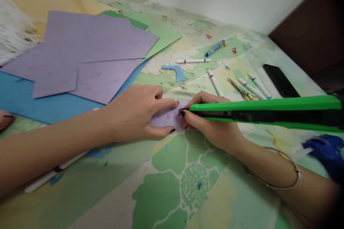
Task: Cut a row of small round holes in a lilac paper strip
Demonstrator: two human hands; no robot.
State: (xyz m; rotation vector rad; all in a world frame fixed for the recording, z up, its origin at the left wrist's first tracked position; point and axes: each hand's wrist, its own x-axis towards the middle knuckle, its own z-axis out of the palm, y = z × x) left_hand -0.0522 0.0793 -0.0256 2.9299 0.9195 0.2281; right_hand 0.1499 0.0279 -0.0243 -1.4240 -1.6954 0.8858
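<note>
A small strip of purple paper (168,117) with pink ring-like marks lies flat on the table. My left hand (137,112) presses it down, thumb and index finger spread along its two long edges and the other fingers bent. From the right, my right hand (212,125) grips a green box cutter (263,105) like a pen. The cutter's dark tip touches or hovers just over the strip's right part; I cannot tell which. Its long body slants toward the camera and hides part of my right hand. The right end of the strip is under my right fingers.
Purple sheets (94,37) overlap blue and green paper at left, near white string (16,32). Markers (193,61), a blue paper scrap (176,72), a blue roll (215,48), scissors (243,91) and a black phone (281,80) lie beyond. A dark blue tool (326,152) lies right.
</note>
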